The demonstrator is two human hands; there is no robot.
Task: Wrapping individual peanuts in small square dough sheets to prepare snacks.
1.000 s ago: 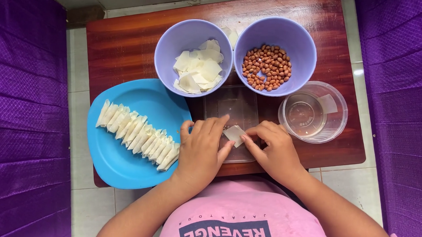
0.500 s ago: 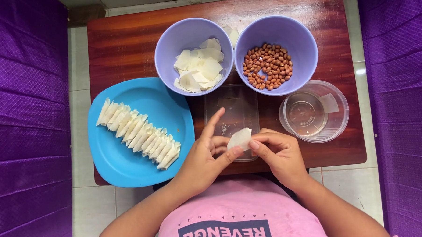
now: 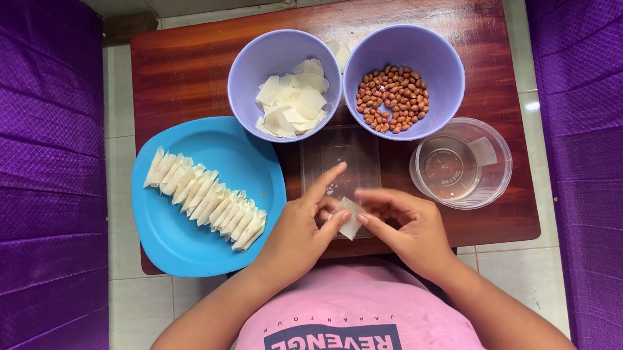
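Both hands — left hand (image 3: 296,234), right hand (image 3: 410,227) — pinch a small white wrapper (image 3: 349,218) at the near edge of the wooden table (image 3: 183,69), just right of the blue plate (image 3: 189,234) holding a row of folded wrappers (image 3: 205,199).

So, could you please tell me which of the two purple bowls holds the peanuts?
The right-hand purple bowl; the left purple bowl holds pale wrapper pieces instead.

One head-worn camera looks straight down, fairly close, on a table (image 3: 183,69) from above the person's chest. The far edge lies at the frame's top.
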